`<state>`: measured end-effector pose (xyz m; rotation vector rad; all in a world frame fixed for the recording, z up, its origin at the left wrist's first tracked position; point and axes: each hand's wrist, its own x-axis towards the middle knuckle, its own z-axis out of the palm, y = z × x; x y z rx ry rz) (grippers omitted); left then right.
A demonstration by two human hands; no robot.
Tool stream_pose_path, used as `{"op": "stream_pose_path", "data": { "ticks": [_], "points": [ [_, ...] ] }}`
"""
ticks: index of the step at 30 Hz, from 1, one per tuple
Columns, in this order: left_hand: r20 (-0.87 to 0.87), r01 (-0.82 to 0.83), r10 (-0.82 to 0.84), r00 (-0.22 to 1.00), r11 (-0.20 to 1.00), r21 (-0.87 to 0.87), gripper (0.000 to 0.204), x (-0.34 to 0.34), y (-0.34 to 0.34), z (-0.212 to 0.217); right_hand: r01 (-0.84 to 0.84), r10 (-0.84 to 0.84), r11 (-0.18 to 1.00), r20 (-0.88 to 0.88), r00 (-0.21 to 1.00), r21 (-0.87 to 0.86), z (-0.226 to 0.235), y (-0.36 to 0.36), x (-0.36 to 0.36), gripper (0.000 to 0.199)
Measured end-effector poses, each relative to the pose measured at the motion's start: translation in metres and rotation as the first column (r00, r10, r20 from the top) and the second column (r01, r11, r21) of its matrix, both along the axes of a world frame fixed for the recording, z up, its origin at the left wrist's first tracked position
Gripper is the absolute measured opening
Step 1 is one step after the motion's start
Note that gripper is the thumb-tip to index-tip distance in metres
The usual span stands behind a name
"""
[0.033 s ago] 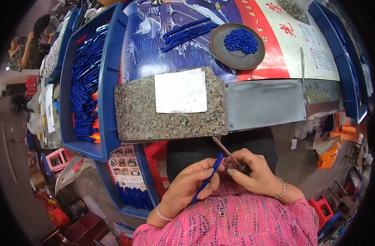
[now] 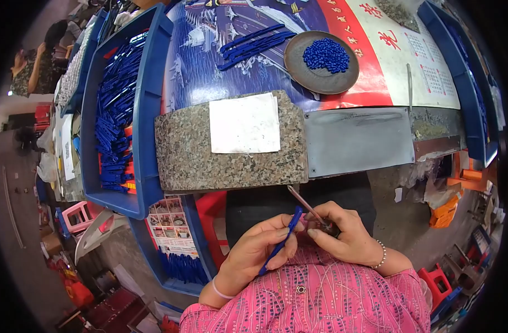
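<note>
My left hand, in front of my pink patterned shirt, is closed round a slim dark blue plastic piece held at a slant. Beside it, my right hand grips a thin metal pointed tool, its far end aimed up and left at the bench edge. The fingertips of both hands nearly meet by the upper end of the blue piece, and what lies between them is partly hidden. On the bench, a brown plate bears a heap of small blue beads. Several similar blue pieces lie left of it.
A deep blue bin at the left holds many blue pieces; a lower bin holds more. White paper rests on a granite slab, beside a grey metal plate. Another blue bin stands far right. A person is at far left.
</note>
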<state>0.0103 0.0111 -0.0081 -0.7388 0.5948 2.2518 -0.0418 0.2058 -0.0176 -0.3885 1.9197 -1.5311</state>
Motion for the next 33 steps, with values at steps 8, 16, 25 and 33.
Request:
{"op": "stream_pose_path", "data": {
  "ticks": [8,16,25,33],
  "points": [
    [-0.007,-0.003,0.002,1.000,0.999,-0.033,0.022,0.000,0.003,0.000,0.015,-0.015,1.000,-0.013,1.000,-0.020,0.002,0.003,0.000,0.026],
    [0.019,-0.034,0.035,0.999,0.999,-0.040,0.020,-0.009,0.007,0.005,0.260,-0.262,0.963,-0.025,0.965,-0.071,0.007,0.023,-0.011,0.051],
    [-0.131,-0.058,0.040,0.991,0.989,-0.136,0.020,0.005,0.003,-0.002,0.598,-0.302,0.778,-0.722,0.623,0.190,0.030,0.049,-0.119,0.038],
    [-0.193,-0.004,-0.042,0.980,0.973,-0.229,0.018,0.008,0.001,-0.002,0.722,-0.080,0.618,-0.889,0.451,0.310,0.017,0.064,-0.183,0.036]
  ]
}}
